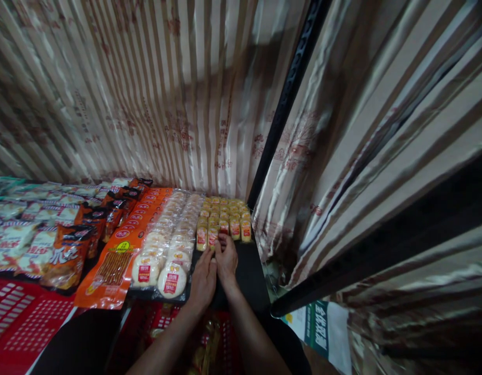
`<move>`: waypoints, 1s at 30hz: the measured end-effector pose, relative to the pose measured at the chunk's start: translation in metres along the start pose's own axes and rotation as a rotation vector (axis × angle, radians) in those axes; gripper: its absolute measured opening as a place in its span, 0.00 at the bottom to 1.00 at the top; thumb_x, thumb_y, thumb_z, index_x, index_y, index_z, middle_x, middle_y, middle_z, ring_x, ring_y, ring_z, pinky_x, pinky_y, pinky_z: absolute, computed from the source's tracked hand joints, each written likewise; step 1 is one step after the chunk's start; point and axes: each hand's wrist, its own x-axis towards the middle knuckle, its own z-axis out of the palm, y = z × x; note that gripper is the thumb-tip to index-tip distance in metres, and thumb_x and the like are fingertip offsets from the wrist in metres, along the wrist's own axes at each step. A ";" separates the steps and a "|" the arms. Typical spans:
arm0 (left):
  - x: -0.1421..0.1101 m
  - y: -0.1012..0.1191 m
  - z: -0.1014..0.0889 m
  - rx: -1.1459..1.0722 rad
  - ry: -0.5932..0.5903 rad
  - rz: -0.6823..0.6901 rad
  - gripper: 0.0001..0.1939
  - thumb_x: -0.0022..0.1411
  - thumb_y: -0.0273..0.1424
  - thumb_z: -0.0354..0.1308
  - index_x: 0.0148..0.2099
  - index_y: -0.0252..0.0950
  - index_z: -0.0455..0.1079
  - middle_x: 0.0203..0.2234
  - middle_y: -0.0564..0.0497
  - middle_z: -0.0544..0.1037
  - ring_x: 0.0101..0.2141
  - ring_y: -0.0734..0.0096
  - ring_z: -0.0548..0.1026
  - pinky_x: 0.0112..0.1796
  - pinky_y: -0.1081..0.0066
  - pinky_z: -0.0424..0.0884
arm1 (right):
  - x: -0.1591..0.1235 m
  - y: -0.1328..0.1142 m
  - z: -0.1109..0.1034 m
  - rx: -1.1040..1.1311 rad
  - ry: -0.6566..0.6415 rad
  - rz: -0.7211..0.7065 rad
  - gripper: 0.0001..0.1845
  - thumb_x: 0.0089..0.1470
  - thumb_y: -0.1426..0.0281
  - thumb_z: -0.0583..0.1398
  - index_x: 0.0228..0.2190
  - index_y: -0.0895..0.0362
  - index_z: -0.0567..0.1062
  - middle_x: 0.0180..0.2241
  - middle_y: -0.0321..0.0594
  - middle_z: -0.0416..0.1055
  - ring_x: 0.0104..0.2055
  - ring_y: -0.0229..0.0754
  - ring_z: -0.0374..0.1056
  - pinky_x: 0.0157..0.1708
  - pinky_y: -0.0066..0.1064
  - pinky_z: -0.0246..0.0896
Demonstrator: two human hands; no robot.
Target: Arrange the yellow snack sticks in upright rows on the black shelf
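Small yellow snack packets with red labels stand in several short rows on a black shelf. At their front edge my right hand has its fingers bent and closed around the lower front of one packet. Beside it, my left hand is closed too, its fingertips touching the front packets at the left. Whether the left fingers hold anything is hidden. Just left of my hands lie two rows of round white rice crackers in clear wrappers.
Orange bags of stick snacks, dark orange-black bags and white snack packs fill the shelf leftward. Red baskets sit below, one holding yellow packets. Black posts and striped curtains bound the back and right.
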 end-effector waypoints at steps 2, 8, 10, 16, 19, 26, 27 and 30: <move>-0.001 0.000 0.001 0.023 0.001 -0.006 0.23 0.58 0.35 0.47 0.54 0.32 0.64 0.57 0.43 0.62 0.58 0.63 0.58 0.59 0.62 0.47 | 0.001 0.001 0.000 -0.023 0.004 -0.006 0.13 0.50 0.66 0.52 0.36 0.57 0.69 0.35 0.43 0.71 0.36 0.42 0.67 0.39 0.35 0.62; -0.003 -0.001 0.002 0.165 0.009 0.056 0.25 0.61 0.35 0.41 0.56 0.29 0.62 0.57 0.41 0.63 0.58 0.64 0.58 0.58 0.60 0.50 | 0.001 0.005 0.002 -0.039 0.006 -0.059 0.12 0.50 0.67 0.52 0.36 0.57 0.70 0.36 0.43 0.69 0.36 0.41 0.66 0.39 0.35 0.62; -0.003 -0.002 0.002 0.225 0.027 0.099 0.25 0.61 0.36 0.40 0.57 0.30 0.61 0.56 0.41 0.64 0.57 0.64 0.59 0.58 0.58 0.52 | 0.000 0.005 0.002 -0.039 0.012 -0.061 0.12 0.50 0.67 0.52 0.36 0.57 0.70 0.37 0.43 0.69 0.37 0.41 0.65 0.39 0.35 0.63; -0.003 -0.011 0.005 0.305 0.054 0.170 0.26 0.63 0.37 0.38 0.57 0.29 0.61 0.55 0.40 0.65 0.56 0.64 0.61 0.57 0.58 0.54 | -0.001 0.001 -0.001 -0.066 -0.006 -0.045 0.13 0.50 0.67 0.52 0.36 0.58 0.71 0.36 0.44 0.68 0.35 0.41 0.65 0.37 0.35 0.63; -0.003 -0.016 0.007 0.318 0.058 0.196 0.26 0.63 0.37 0.37 0.57 0.27 0.61 0.55 0.39 0.65 0.56 0.65 0.61 0.57 0.58 0.55 | -0.002 -0.001 -0.002 -0.084 0.000 -0.038 0.13 0.50 0.67 0.52 0.36 0.58 0.71 0.35 0.44 0.68 0.32 0.40 0.65 0.36 0.33 0.63; -0.003 -0.023 0.008 0.319 0.099 0.273 0.24 0.64 0.35 0.37 0.57 0.29 0.60 0.54 0.40 0.67 0.55 0.65 0.62 0.56 0.56 0.57 | -0.002 -0.002 0.000 -0.050 0.001 -0.012 0.13 0.49 0.68 0.53 0.36 0.59 0.71 0.35 0.43 0.67 0.29 0.38 0.64 0.33 0.31 0.64; -0.002 -0.023 0.009 0.324 0.099 0.279 0.24 0.64 0.35 0.37 0.57 0.29 0.60 0.54 0.40 0.67 0.55 0.65 0.62 0.56 0.57 0.57 | -0.002 -0.002 0.000 -0.045 -0.008 -0.010 0.13 0.49 0.68 0.53 0.36 0.59 0.70 0.34 0.43 0.68 0.29 0.37 0.65 0.33 0.31 0.64; -0.002 -0.024 0.010 0.346 0.107 0.293 0.24 0.64 0.35 0.36 0.56 0.28 0.60 0.53 0.40 0.67 0.55 0.65 0.62 0.56 0.57 0.58 | -0.001 -0.001 -0.001 -0.043 -0.031 0.003 0.13 0.49 0.68 0.53 0.36 0.60 0.70 0.34 0.43 0.68 0.28 0.38 0.65 0.32 0.31 0.64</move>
